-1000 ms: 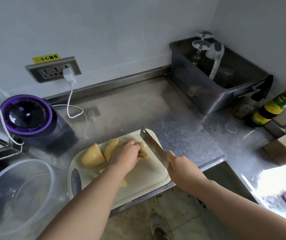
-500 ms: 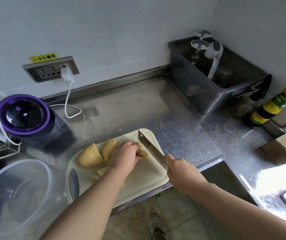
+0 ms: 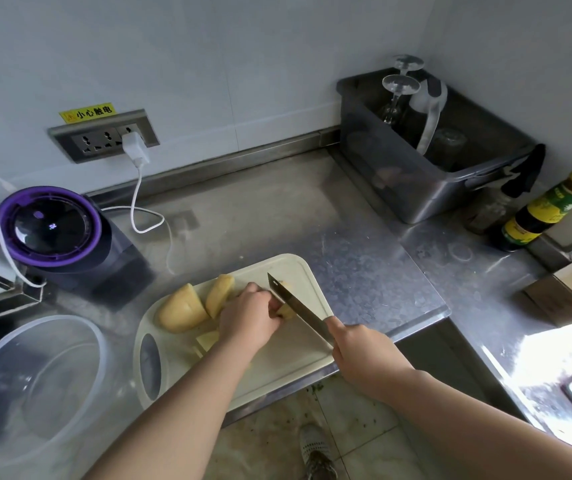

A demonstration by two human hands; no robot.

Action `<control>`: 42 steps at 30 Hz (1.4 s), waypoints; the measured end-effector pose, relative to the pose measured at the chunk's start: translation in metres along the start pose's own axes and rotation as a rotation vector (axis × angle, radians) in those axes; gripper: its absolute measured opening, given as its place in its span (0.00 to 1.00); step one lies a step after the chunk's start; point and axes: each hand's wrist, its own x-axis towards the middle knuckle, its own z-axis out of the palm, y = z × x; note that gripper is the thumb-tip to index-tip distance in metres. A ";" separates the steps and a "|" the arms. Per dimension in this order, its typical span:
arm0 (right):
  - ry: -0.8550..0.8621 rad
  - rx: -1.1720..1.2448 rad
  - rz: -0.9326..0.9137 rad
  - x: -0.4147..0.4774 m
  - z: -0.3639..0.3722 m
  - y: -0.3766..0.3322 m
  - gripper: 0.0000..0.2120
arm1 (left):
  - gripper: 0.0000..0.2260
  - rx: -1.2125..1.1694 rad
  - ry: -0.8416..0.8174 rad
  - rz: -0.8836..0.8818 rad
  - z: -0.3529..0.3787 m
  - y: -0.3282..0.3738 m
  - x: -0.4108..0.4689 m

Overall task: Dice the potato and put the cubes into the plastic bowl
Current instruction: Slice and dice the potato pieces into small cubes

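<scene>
On the board (image 3: 291,355), the left hand (image 3: 248,317) pins a potato piece (image 3: 286,310), fingers clamped on it; the right hand (image 3: 364,355) grips the knife (image 3: 298,310), mid-slicing. Next comes crosscuts, then cubes leftward into the bowl (image 3: 31,386).

Pale walls (image 3: 277,46) meet in a corner over a steel counter (image 3: 260,209), a wall socket (image 3: 104,136) plugged in, daylight glaring at right.
</scene>
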 end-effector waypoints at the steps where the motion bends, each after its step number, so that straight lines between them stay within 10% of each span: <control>1: -0.003 0.002 -0.003 0.000 0.000 -0.001 0.13 | 0.11 -0.003 -0.008 -0.003 0.000 -0.001 -0.001; 42: -0.001 -0.017 -0.017 -0.008 -0.011 -0.014 0.16 | 0.08 -0.277 0.106 -0.099 0.008 -0.003 -0.017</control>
